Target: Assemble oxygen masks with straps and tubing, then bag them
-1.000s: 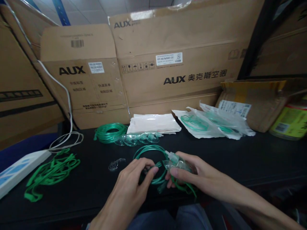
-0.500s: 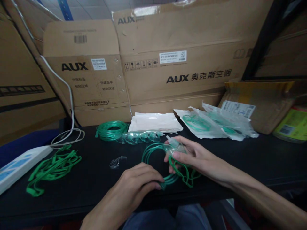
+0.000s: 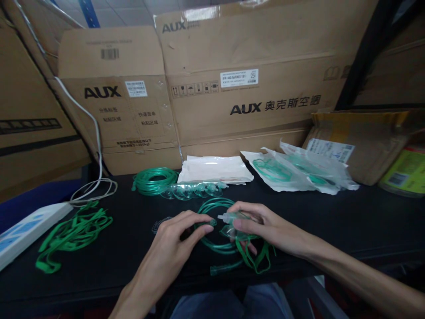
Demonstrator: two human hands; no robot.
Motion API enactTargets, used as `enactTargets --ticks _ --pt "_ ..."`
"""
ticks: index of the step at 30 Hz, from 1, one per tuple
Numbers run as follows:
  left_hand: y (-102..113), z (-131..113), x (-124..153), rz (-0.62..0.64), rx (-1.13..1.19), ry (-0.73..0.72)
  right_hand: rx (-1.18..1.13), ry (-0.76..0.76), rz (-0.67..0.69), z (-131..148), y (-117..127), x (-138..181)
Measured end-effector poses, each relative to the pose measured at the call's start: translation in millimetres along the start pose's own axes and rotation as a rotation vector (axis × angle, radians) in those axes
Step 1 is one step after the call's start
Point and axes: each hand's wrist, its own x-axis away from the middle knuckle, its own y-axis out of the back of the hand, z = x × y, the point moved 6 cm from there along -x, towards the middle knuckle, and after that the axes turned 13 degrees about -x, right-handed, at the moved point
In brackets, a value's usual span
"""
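Observation:
Between the thumb and fingers of my left hand (image 3: 186, 235) is one end of a coiled green tube (image 3: 217, 204), its connector pointing right. My right hand (image 3: 265, 226) grips a clear oxygen mask (image 3: 232, 231), whose pale nozzle points left at the tube end with a small gap between them. A green elastic strap (image 3: 262, 259) hangs from the mask below my right fingers. The tube's loops lie on the black table around and under my hands. Its other end (image 3: 217, 269) rests near the front edge. Part of the mask is hidden by my right hand.
Several clear masks (image 3: 195, 190) lie in a row beside another green tube coil (image 3: 155, 180). White pouches (image 3: 214, 169) and packed sets (image 3: 299, 170) lie behind. On the left are green straps (image 3: 76, 235), a power strip (image 3: 33, 228) and small clear pieces (image 3: 159, 224). Cardboard boxes (image 3: 242, 128) wall the back.
My left hand has risen from the coil's lower side and now holds a tube end. My right hand has turned the mask so its nozzle faces left.

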Motion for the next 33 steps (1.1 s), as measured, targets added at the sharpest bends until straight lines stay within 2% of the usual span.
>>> enactTargets --ticks 5,10,18,27,33 --pt "-1.1 -1.2 0.3 -0.006 0.028 -0.024 0.107 0.016 0.023 -1.0 -0.5 -1.2" --pt "-1.5 -3.6 -0.4 -0.015 0.019 -0.053 0.145 -0.012 -0.029 1.2 -1.3 -2.5" --pt "-0.2 -21.7 -6.2 -0.060 -0.155 -0.247 0.258 0.031 -0.115 -2.3 4.0 -3.6" --pt "-4.7 -31.9 -9.3 -0.083 -0.301 -0.346 0.256 0.046 -0.123 -0.9 3.2 -2.8" --pt "-8.9 -37.3 -13.0 -0.082 -0.446 -0.434 0.343 0.099 -0.158 0.3 3.5 -2.7"
